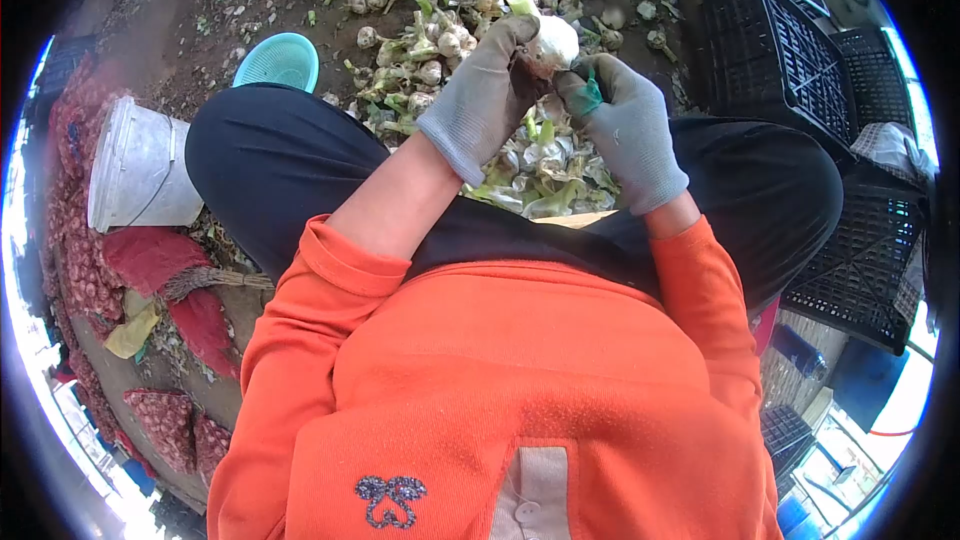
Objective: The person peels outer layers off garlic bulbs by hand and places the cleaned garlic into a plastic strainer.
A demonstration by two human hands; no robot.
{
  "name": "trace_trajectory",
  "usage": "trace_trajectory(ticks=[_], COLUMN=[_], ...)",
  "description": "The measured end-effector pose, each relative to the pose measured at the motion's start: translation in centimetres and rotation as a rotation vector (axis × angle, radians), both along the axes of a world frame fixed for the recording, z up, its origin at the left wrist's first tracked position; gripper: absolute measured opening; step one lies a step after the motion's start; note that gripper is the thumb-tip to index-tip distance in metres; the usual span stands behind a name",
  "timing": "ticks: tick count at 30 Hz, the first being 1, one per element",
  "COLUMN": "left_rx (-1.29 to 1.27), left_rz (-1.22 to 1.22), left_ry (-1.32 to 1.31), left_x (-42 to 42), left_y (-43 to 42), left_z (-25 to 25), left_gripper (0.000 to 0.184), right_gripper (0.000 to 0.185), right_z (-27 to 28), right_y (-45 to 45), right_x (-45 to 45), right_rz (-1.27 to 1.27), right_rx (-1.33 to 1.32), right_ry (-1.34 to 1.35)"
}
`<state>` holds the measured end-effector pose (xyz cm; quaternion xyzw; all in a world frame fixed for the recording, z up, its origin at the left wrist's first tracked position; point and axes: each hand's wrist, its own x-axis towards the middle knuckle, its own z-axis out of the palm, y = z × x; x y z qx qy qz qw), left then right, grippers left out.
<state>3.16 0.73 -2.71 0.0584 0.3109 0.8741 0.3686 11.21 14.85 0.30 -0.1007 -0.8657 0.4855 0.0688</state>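
Note:
A white garlic bulb [553, 46] with a short cut green stem is held up between my two gloved hands. My left hand [488, 90], in a grey glove with dirty fingers, is closed around the bulb's left side. The fingers of my right hand [622, 120], gloved too and with a green patch near the fingertips, pinch at the bulb's lower right. Below the hands, peeled skins and green leaf scraps [550, 165] lie between my legs. Beyond them is a heap of garlic bulbs [430, 45] with stems on the ground.
A turquoise basket [280, 62] lies beyond my left knee, with a white bucket [145, 168] beside that leg. Red net sacks of garlic [165, 425] and a twig broom [215, 280] are at the left. Black plastic crates [785, 55] stand at the right.

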Motion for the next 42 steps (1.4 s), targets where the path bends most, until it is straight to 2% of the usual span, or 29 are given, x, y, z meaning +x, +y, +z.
trace_trajectory(ticks=[3, 5, 7, 9, 12, 16, 19, 23, 29, 32, 35, 36, 38, 40, 42], left_rx=[-0.087, -0.131, -0.126, -0.067, -0.101, -0.144, -0.020, -0.181, -0.271, -0.259, -0.249, -0.257, -0.272, -0.201, -0.198], left_rz=[0.066, 0.157, 0.256, 0.249, 0.265, 0.145, 0.168, 0.106, 0.156, 0.202, 0.174, 0.149, 0.089, 0.115, 0.115], left_ry=[-0.021, -0.038, -0.013, -0.037, -0.016, 0.032, 0.048, 0.056, 0.086, 0.061, 0.101, 0.110, 0.139, 0.061, 0.035], left_x=[0.3, 0.6, 0.5, -0.7, -1.1, -1.0, -1.2, -0.9, -0.6, -0.6, -0.7, -0.5, -0.5, -0.7, -0.8], left_y=[-0.1, -0.1, -0.3, -1.0, -1.3, -2.5, -2.4, -2.6, -3.4, -3.4, -4.0, -4.0, -3.8, -3.9, -4.3], left_z=[0.4, 1.1, 1.3, 0.3, 0.7, 1.3, -0.1, 0.0, -0.6, -0.1, -0.1, -0.2, -0.2, -0.3, -0.3], left_gripper=[0.025, 0.023, 0.022, 0.020, 0.021, 0.018, 0.018, 0.014, 0.018, 0.020, 0.020, 0.019, 0.017, 0.017, 0.023], right_gripper=[0.019, 0.012, 0.014, 0.015, 0.013, 0.029, 0.035, 0.035, 0.038, 0.027, 0.035, 0.034, 0.032, 0.028, 0.022], right_z=[-0.1, 0.6, -0.6, -1.1, -0.8, -0.9, 1.3, 1.3, 1.3, 1.6, 1.5, 1.7, 1.5, 1.3, 1.2], right_y=[-1.0, -1.7, -1.7, -0.3, 1.0, 0.3, -1.3, -1.9, -1.6, -2.2, -2.8, -2.8, -2.5, -2.6, -2.9], right_x=[-0.1, 0.0, 0.2, -0.3, -0.9, -0.9, -0.7, -1.7, -2.1, -1.7, -2.0, -2.2, -2.4, -2.5, -2.6], right_rz=[0.119, 0.425, 0.471, 0.423, 0.283, 0.194, 0.134, 0.193, 0.329, 0.371, 0.215, 0.246, 0.293, 0.342, 0.390], right_rx=[0.013, 0.273, 0.329, 0.643, 0.524, 0.243, 0.266, 0.443, 0.658, 0.728, 0.506, 0.524, 0.632, 0.726, 0.811], right_ry=[0.131, 0.219, 0.139, -0.105, -0.012, 0.127, 0.100, 0.427, 0.392, 0.291, 0.449, 0.493, 0.497, 0.489, 0.465])
